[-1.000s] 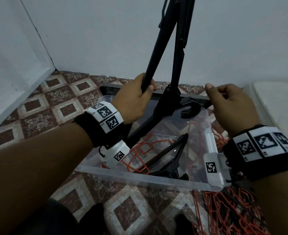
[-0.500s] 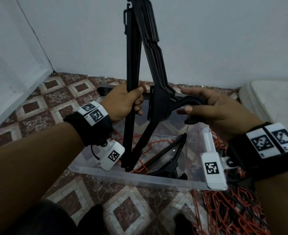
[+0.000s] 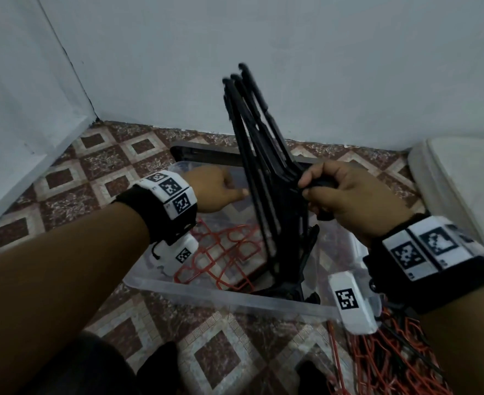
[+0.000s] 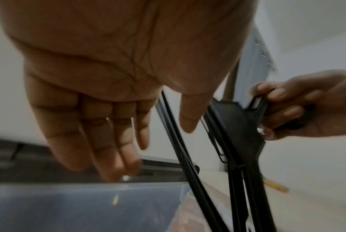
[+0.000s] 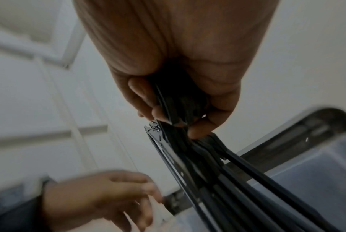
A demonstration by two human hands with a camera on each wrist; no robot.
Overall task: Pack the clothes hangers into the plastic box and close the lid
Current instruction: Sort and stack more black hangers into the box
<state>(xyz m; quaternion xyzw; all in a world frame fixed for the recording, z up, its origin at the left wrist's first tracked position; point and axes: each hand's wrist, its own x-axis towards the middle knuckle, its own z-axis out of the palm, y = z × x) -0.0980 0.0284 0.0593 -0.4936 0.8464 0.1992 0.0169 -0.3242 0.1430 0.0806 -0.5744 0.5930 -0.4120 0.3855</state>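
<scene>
Packing looks partly done, by my reading: red wire hangers (image 3: pixel 229 252) already lie in the clear plastic box (image 3: pixel 235 297) on the tiled floor, while the right hand (image 3: pixel 354 201) clenches the hook end of a bundle of black hangers (image 3: pixel 266 172) standing tilted with its lower end inside the box. The left hand (image 3: pixel 215 192) is released, fingers straight, just beside the bundle. More red hangers (image 3: pixel 383 363) wait outside, and the dark lid (image 3: pixel 203 152) lies behind the box. No readable writing; only coded square markers on the wristbands.

No readable text; only coded square markers on wristbands (image 3: pixel 175 195).
</scene>
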